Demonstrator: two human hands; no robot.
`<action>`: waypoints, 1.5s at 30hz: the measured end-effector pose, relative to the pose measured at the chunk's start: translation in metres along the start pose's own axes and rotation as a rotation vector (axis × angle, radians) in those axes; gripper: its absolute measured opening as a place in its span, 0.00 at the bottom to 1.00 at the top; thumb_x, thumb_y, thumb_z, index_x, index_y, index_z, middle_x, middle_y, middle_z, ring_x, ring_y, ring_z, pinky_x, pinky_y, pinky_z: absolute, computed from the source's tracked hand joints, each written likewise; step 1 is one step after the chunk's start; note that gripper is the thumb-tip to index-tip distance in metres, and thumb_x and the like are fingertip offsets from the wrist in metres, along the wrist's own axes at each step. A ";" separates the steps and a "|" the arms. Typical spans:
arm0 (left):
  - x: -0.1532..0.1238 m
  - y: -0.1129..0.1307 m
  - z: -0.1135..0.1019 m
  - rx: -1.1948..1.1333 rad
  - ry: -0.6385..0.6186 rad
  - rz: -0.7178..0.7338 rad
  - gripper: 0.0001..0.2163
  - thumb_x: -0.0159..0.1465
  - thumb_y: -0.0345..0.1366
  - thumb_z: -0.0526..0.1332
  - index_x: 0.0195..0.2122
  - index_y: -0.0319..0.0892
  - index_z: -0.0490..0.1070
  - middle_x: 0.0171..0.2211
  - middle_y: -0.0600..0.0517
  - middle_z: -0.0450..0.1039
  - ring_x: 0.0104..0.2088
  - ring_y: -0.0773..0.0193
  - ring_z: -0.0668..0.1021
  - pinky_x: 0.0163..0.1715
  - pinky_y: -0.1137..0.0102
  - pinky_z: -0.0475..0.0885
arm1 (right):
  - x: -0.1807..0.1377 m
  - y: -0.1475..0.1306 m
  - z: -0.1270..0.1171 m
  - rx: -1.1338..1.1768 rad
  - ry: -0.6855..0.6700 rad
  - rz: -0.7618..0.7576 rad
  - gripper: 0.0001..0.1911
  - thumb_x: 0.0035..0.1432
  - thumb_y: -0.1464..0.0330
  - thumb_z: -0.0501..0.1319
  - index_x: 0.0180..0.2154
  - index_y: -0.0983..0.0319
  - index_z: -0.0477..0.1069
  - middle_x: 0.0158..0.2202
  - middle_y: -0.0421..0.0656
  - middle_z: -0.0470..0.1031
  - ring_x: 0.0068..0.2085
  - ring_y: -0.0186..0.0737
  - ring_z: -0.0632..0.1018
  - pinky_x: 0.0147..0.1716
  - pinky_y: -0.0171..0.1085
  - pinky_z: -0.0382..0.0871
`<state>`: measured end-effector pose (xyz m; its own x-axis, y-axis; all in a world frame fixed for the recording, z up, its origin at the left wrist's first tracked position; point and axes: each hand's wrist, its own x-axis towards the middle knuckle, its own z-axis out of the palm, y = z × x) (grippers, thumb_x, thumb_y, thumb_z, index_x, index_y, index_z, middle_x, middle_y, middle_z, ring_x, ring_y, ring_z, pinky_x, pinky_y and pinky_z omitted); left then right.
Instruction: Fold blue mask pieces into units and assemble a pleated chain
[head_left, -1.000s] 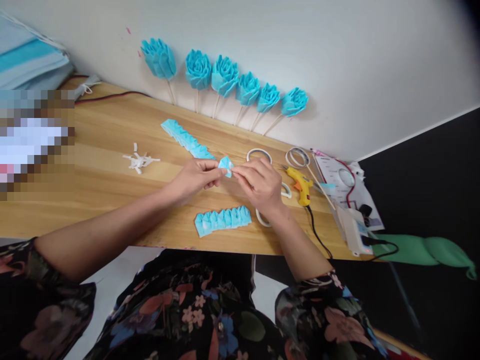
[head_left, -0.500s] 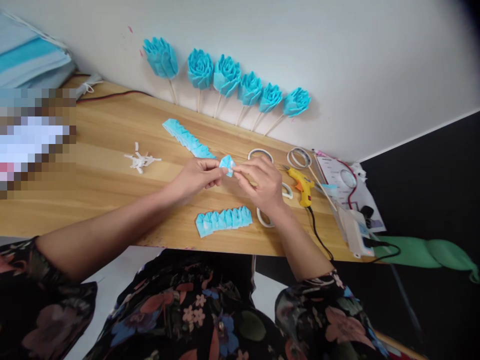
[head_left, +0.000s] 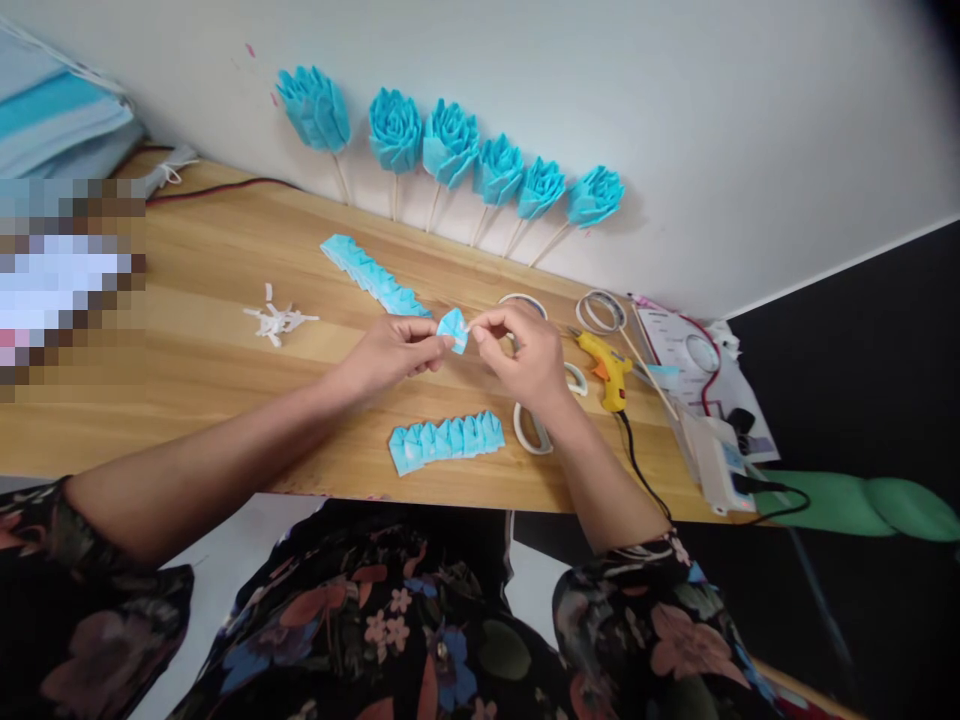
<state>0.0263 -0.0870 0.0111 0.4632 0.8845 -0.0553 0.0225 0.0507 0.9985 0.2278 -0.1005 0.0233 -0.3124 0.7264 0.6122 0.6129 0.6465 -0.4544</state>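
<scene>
I am pinching a small folded blue paper piece [head_left: 453, 328] between both hands, just above the wooden table [head_left: 187, 390] and slightly ahead of my chest. My left hand [head_left: 390, 352] is gripping its left edge between thumb and forefinger, with the other fingers curled under. My right hand [head_left: 525, 358] is nipping the right edge with its fingertips [head_left: 475, 330], at what looks like a tiny white sliver, though that is too small to tell for sure.

I am judging the piece as almost weightless, thin and soft, easy to crush or tear, and its creases would spring open if let go. So I am taking it by the folded edges, not the flat faces, and with light pressure.

A row of pleated blue pieces [head_left: 446, 438] is lying near my wrists and a second row [head_left: 371, 275] farther back. Paper roses on sticks [head_left: 450, 150] are leaning on the wall. A yellow glue gun [head_left: 606, 368] is lying just beside my right hand, and white scraps [head_left: 277, 320] well to the left.
</scene>
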 end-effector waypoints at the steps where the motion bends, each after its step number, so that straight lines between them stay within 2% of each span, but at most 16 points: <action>1: 0.000 0.000 0.000 0.008 -0.002 0.001 0.15 0.60 0.44 0.65 0.21 0.41 0.67 0.19 0.57 0.63 0.22 0.71 0.64 0.23 0.73 0.58 | 0.000 0.000 0.001 0.054 0.001 0.070 0.06 0.64 0.72 0.61 0.34 0.59 0.74 0.30 0.38 0.78 0.32 0.35 0.76 0.35 0.37 0.71; 3: 0.000 -0.001 0.000 0.028 -0.004 0.001 0.15 0.60 0.45 0.64 0.23 0.41 0.68 0.21 0.56 0.64 0.23 0.71 0.64 0.24 0.73 0.59 | -0.001 0.001 0.004 0.122 0.005 0.165 0.05 0.63 0.71 0.61 0.33 0.59 0.74 0.30 0.38 0.77 0.31 0.34 0.75 0.34 0.36 0.70; 5: 0.000 -0.001 -0.001 0.060 0.005 0.004 0.15 0.60 0.46 0.64 0.24 0.41 0.68 0.22 0.56 0.64 0.24 0.70 0.65 0.25 0.73 0.60 | -0.005 0.002 0.008 0.131 0.010 0.186 0.06 0.63 0.71 0.61 0.33 0.59 0.74 0.30 0.38 0.77 0.32 0.34 0.75 0.35 0.36 0.71; 9: 0.001 -0.001 -0.002 0.099 0.036 0.005 0.16 0.61 0.48 0.64 0.24 0.41 0.68 0.22 0.55 0.64 0.25 0.69 0.66 0.25 0.73 0.60 | -0.012 0.000 0.012 0.109 0.026 0.139 0.06 0.63 0.71 0.60 0.33 0.59 0.74 0.30 0.38 0.78 0.32 0.34 0.76 0.35 0.37 0.71; 14: 0.002 -0.005 -0.002 0.049 0.040 -0.031 0.12 0.60 0.43 0.65 0.25 0.41 0.71 0.20 0.56 0.64 0.23 0.70 0.66 0.24 0.73 0.60 | -0.015 -0.002 0.011 0.084 0.029 0.097 0.06 0.64 0.71 0.61 0.34 0.58 0.74 0.31 0.38 0.78 0.32 0.34 0.76 0.34 0.37 0.71; 18: 0.002 -0.005 -0.001 0.021 0.063 -0.075 0.11 0.59 0.41 0.66 0.24 0.40 0.72 0.19 0.56 0.65 0.22 0.71 0.66 0.23 0.74 0.60 | -0.016 -0.002 0.007 0.034 0.144 0.087 0.06 0.63 0.73 0.61 0.34 0.58 0.74 0.30 0.38 0.78 0.31 0.35 0.76 0.34 0.37 0.71; 24: 0.001 -0.004 0.003 0.008 0.049 -0.085 0.11 0.58 0.41 0.66 0.24 0.40 0.72 0.19 0.56 0.65 0.22 0.71 0.66 0.23 0.75 0.61 | -0.017 -0.004 0.007 -0.156 0.214 -0.122 0.07 0.64 0.75 0.61 0.35 0.57 0.73 0.31 0.40 0.79 0.34 0.39 0.77 0.37 0.41 0.71; 31: 0.001 -0.004 0.002 0.059 0.020 -0.061 0.12 0.59 0.42 0.66 0.24 0.41 0.72 0.19 0.56 0.66 0.22 0.70 0.67 0.24 0.74 0.62 | -0.020 -0.001 0.011 -0.273 0.144 -0.167 0.08 0.64 0.74 0.61 0.36 0.54 0.74 0.32 0.39 0.79 0.34 0.41 0.77 0.35 0.43 0.70; 36: 0.000 -0.003 0.002 0.052 0.024 -0.062 0.13 0.59 0.42 0.66 0.22 0.41 0.71 0.19 0.56 0.66 0.22 0.70 0.66 0.24 0.74 0.61 | -0.020 -0.002 0.010 -0.295 0.168 -0.247 0.09 0.63 0.76 0.61 0.38 0.54 0.73 0.32 0.39 0.78 0.33 0.40 0.76 0.33 0.42 0.69; 45: 0.000 -0.002 0.004 0.014 0.029 -0.059 0.12 0.59 0.41 0.66 0.23 0.40 0.72 0.19 0.56 0.66 0.22 0.71 0.66 0.24 0.74 0.61 | -0.021 -0.002 0.011 -0.339 0.130 -0.262 0.08 0.64 0.76 0.60 0.36 0.56 0.73 0.32 0.40 0.78 0.34 0.40 0.75 0.33 0.42 0.70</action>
<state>0.0297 -0.0890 0.0087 0.4349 0.8932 -0.1145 0.0618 0.0972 0.9933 0.2251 -0.1144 0.0046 -0.4081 0.4986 0.7648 0.7352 0.6761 -0.0484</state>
